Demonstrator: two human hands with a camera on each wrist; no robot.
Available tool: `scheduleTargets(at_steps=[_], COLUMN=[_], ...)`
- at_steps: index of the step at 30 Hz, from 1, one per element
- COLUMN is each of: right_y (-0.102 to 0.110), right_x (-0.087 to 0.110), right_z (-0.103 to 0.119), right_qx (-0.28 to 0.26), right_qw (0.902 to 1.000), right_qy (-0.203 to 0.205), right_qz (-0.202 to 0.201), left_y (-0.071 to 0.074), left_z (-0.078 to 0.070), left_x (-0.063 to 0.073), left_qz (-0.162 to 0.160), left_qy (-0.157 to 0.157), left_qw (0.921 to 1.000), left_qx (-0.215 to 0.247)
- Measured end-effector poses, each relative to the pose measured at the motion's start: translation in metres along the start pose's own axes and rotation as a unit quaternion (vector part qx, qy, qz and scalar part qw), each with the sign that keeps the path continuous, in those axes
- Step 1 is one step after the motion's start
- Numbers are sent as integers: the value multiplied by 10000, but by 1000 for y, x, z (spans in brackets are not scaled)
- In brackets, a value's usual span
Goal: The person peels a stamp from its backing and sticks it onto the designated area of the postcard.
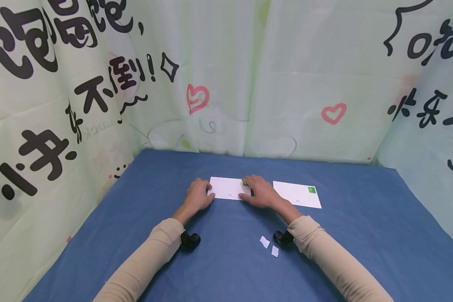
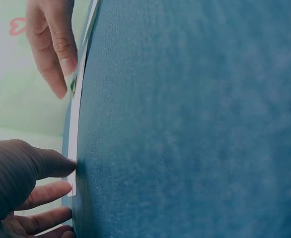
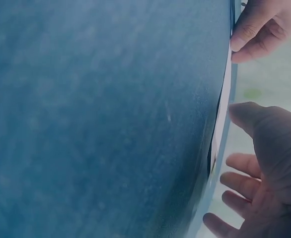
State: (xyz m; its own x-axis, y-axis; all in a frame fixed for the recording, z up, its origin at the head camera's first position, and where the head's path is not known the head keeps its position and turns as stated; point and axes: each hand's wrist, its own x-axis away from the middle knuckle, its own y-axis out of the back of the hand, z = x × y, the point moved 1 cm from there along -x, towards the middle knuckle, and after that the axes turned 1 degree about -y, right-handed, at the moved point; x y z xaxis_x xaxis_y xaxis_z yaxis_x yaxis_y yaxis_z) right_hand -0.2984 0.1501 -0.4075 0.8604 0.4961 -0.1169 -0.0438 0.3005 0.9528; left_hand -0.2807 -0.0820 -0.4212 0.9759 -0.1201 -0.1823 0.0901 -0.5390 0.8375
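A white envelope (image 1: 225, 188) with a green stamp at its upper right corner lies flat on the blue cloth, between both hands. My left hand (image 1: 197, 195) touches its left end, thumb at the near corner and loosely bent fingers at the side. Over the right end reaches my right hand (image 1: 262, 193), fingers spread, partly hiding the stamp; in the right wrist view its fingers (image 3: 240, 184) look apart from the paper. A second white envelope (image 1: 296, 193), also with a green stamp (image 1: 311, 190), lies just right of that hand, partly covered by it.
Two small white paper scraps (image 1: 264, 242) lie nearer on the blue tablecloth (image 1: 226, 260), beside the right wrist's black camera (image 1: 283, 238). Another black camera (image 1: 190, 240) sits on the left wrist. Pale printed curtains (image 1: 226, 75) stand behind and along both sides of the table.
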Motion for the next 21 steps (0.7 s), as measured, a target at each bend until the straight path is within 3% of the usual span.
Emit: scheduleTargets(at_steps=[10, 21], right_y=[-4, -1], right_x=[-1, -3], right_z=[1, 6], right_qx=[112, 190], right_qw=[9978, 9957], right_qy=[-80, -25], right_qz=[647, 904], left_y=[-2, 1], left_z=[-1, -1], left_x=[2, 2], left_qz=[-4, 10], left_qy=[6, 26], left_qw=[10000, 10000], left_qx=[33, 19])
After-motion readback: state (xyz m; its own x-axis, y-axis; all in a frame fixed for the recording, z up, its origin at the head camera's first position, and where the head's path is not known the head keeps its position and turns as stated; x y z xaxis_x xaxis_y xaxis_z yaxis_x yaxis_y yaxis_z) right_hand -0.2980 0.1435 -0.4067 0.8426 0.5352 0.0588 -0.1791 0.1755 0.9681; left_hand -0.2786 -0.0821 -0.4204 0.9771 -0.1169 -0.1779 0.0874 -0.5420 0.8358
